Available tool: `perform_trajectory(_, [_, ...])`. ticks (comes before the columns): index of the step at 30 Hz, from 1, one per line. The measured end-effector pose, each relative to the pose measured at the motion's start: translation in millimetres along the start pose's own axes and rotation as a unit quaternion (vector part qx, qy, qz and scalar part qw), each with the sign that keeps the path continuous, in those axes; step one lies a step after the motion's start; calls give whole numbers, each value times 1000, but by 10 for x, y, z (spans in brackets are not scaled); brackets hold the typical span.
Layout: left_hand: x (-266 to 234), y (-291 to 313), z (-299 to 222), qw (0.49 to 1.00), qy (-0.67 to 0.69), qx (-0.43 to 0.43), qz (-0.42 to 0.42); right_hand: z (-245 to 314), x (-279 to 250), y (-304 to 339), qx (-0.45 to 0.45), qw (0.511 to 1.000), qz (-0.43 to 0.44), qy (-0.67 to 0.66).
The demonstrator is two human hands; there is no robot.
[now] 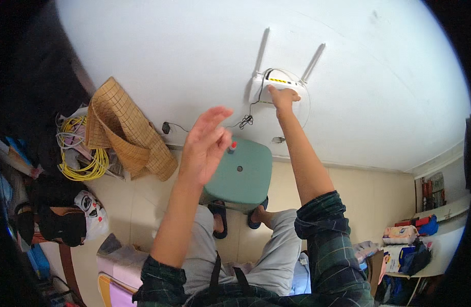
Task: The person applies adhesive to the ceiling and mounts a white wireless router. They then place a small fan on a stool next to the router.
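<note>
A white router [257,92] with two upright antennas and a row of yellow ports is up against the white wall. My right hand [284,98] is at its lower front, thumb and bent fingers on the casing; the fingertips are partly hidden. My left hand [207,146] is raised over the left side of a green plastic stool [245,174], its fingers loosely bent and apart, holding nothing. On the stool, beside that hand, stands a small red-capped bottle [232,148]. A thin black cable [247,121], bundled midway, leads from the router to a black plug [166,127] at the wall.
To the left, a rolled woven mat [128,133] leans beside coiled yellow cables [87,166]. Bags [61,225] lie nearer. A wall socket [278,139] is behind the stool. Shelves with packages [399,234] stand at the right. My slippered feet [220,220] are just before the stool.
</note>
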State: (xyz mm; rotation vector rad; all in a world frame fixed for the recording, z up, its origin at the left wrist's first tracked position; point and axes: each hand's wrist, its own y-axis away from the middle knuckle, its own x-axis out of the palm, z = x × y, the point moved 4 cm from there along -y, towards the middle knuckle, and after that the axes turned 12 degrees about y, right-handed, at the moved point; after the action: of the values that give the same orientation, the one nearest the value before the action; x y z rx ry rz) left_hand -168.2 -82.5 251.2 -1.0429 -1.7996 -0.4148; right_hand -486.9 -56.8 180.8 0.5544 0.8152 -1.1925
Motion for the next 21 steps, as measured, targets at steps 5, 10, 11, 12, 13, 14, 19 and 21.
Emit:
perform_trajectory(5, [-50,-778,433,938,-334,-94,2,2,-82,5,17,995,-32,-95])
perform_trajectory(10, [-424,-1495,1102,870,-488,-42,52,138,-152,275,7,986,-23,-165])
perform_trajectory(11, [-495,-1663,1284,853,-516,-6,77,97,-162,237,0,985,-26,-173])
perform_trajectory(12, [-596,-1844,1419,822,-559,36,104,91,-174,240,-9,971,-6,-237])
perform_trajectory(13, [-765,-2008,1482,782,-605,77,125,134,-139,265,-14,968,9,-250])
perform_trajectory(14, [-791,-2099,1574,742,-643,117,151,140,-184,263,-17,966,17,-258])
perform_trajectory(19, [-677,-2136,1721,730,-674,109,39,-53,-173,258,-27,964,23,-263])
perform_trajectory(21, [-460,-2011,1704,716,-685,136,14,-238,-219,374,-76,933,9,-352])
